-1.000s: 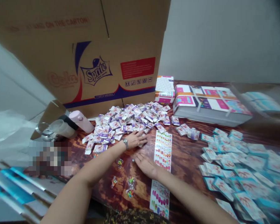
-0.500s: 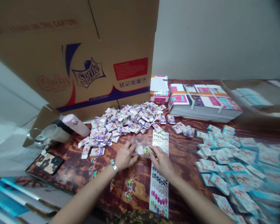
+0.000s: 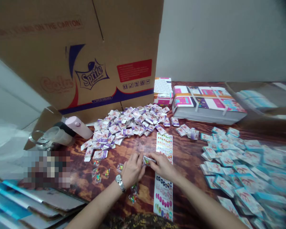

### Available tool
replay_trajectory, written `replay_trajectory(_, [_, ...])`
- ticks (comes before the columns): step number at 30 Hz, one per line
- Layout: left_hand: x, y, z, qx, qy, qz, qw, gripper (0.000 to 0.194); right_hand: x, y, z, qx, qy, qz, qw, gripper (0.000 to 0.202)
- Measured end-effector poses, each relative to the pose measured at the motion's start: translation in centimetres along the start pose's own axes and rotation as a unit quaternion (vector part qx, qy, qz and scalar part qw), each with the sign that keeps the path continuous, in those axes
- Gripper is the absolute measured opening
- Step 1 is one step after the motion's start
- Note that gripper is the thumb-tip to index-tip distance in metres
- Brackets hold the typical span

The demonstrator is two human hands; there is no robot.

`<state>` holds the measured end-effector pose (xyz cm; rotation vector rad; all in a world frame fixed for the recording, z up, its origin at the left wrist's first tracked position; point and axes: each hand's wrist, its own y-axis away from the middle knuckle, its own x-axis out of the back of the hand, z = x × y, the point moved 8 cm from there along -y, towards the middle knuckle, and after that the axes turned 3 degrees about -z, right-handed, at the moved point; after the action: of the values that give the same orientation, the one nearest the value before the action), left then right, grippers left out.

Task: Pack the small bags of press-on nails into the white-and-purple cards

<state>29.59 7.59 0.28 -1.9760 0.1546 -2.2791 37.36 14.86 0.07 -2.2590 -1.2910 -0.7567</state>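
In the head view, a small clear packet of colourful candies [image 3: 147,161] is pinched in the fingers of my right hand [image 3: 164,166]. My left hand [image 3: 132,168], with a watch on its wrist, is curled around a small white box that its fingers mostly hide. Both hands meet, the packet against the box. Loose candy packets [image 3: 97,174] lie to the left, and one more candy packet [image 3: 132,197] lies below my left wrist. Under my right hand runs a long sheet of colourful stickers [image 3: 163,198]. Beyond my hands is a heap of small purple-and-white boxes [image 3: 133,122].
A large carton [image 3: 95,95] stands behind the heap. Many blue-and-white packs [image 3: 231,168] spread over the right side. A strapped bundle [image 3: 208,105] and an open cardboard box [image 3: 271,119] sit at the back. A pink bottle [image 3: 78,127] and plastic cup [image 3: 59,136] are left.
The candy packet and the small box, held slightly apart before, have come together. My left hand has moved right and a little nearer to me, now covering most of the box.
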Motion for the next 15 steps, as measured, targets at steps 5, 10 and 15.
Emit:
replay_trajectory(5, [0.1, 0.5, 0.6, -0.032, 0.071, 0.012, 0.997, 0.049, -0.5, -0.7, 2.3, -0.042, -0.181, -0.106, 0.977, 0.012])
replay_trajectory(10, [-0.4, 0.5, 0.7, -0.028, 0.070, -0.010, 0.997, 0.048, -0.8, -0.5, 2.7, -0.069, -0.161, -0.029, 0.984, 0.011])
replay_trajectory(15, [-0.7, 0.7, -0.1, -0.012, 0.106, -0.018, 0.994, 0.050, -1.6, 0.1, 2.2, -0.063, -0.212, -0.063, 0.973, 0.018])
